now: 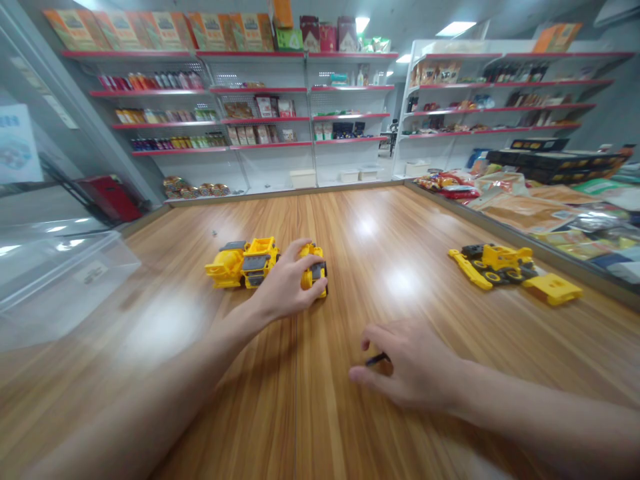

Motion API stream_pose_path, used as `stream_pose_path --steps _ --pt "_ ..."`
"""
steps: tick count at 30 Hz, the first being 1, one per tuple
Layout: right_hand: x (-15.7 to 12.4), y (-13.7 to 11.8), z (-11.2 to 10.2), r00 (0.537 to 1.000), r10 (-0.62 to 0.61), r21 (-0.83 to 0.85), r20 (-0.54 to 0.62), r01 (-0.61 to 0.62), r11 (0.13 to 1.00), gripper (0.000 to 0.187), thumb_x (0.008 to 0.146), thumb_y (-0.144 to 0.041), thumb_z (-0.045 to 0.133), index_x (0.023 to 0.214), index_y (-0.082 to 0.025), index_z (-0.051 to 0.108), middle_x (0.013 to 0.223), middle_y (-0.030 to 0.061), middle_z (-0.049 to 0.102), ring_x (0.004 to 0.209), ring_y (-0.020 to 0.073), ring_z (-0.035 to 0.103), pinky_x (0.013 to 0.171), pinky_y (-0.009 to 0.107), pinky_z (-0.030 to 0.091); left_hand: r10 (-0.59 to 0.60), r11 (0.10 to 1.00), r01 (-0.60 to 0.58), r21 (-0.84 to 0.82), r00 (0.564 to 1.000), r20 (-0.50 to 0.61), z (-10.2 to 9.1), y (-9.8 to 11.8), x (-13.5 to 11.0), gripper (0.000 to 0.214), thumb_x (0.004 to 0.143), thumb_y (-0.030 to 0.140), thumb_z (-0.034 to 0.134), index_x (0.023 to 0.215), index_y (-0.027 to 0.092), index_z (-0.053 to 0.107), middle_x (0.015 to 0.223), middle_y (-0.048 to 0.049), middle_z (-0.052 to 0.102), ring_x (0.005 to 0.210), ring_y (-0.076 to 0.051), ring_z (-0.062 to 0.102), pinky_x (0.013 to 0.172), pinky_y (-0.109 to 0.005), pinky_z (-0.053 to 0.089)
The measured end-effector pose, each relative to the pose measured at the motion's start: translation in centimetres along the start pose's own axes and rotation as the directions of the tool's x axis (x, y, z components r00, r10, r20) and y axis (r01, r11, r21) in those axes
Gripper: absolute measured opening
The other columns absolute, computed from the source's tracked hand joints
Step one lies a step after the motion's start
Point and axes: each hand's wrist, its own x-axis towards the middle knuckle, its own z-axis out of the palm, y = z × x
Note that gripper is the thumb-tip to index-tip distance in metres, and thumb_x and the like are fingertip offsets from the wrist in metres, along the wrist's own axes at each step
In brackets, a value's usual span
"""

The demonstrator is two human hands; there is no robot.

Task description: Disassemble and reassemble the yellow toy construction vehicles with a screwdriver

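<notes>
My left hand (pixel 286 283) is closed around a yellow and grey toy truck (pixel 314 270) on the wooden table, its fingers over the top and thumb at the near side. Left of it, side by side, stand a yellow toy dump truck (pixel 260 257) and another yellow toy truck (pixel 227 265) with a grey top. Nearer to me, my right hand (pixel 415 363) is curled low over the table, slightly blurred. A thin dark rod (pixel 377 359) shows between its thumb and fingers; the rest of it is hidden by the hand.
On the right lie a partly assembled yellow toy vehicle (pixel 500 261) with black wheels and a loose yellow part (pixel 554 289). A clear plastic bin (pixel 65 280) is at the left. A tiny grey piece (pixel 215 233) lies beyond the trucks. Packaged goods (pixel 525 207) border the right edge.
</notes>
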Motion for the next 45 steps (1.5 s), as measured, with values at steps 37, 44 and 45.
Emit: stream_pose_path --steps 37,44,45 --pt "0.4 1.6 1.5 0.997 0.066 0.113 -0.027 -0.062 0.992 0.023 0.095 -0.025 0.046 0.078 -0.018 0.060 0.076 0.0017 0.064 0.068 0.0132 0.058 0.063 0.024 0.040 -0.096 0.224 0.531 -0.817 0.846 0.524 2.1 1.0 -6.9 0.053 0.088 0.032 0.059 0.139 0.024 0.047 0.116 -0.0095 0.064 0.107 -0.027 0.060 0.087 -0.037 0.048" --pt "0.2 1.6 1.2 0.999 0.052 0.144 0.003 -0.052 0.988 0.019 0.092 -0.021 0.049 0.078 -0.017 0.061 0.078 0.0030 0.065 0.071 0.0132 0.060 0.064 0.023 0.041 -0.118 0.335 0.546 -0.768 0.833 0.540 1.8 2.1 -6.2 0.026 0.091 0.039 0.056 0.110 0.021 0.054 0.094 -0.0024 0.062 0.084 -0.017 0.060 0.069 -0.025 0.047" --pt "0.3 1.6 1.2 0.999 0.054 0.134 0.003 -0.054 0.990 0.019 0.091 -0.021 0.050 0.077 -0.017 0.060 0.078 0.0029 0.065 0.070 0.0133 0.060 0.063 0.023 0.040 -0.115 0.332 0.548 -0.768 0.832 0.543 1.8 2.1 -6.1 0.025 0.091 0.040 0.055 0.107 0.021 0.053 0.093 -0.0017 0.062 0.079 -0.015 0.059 0.067 -0.024 0.046"
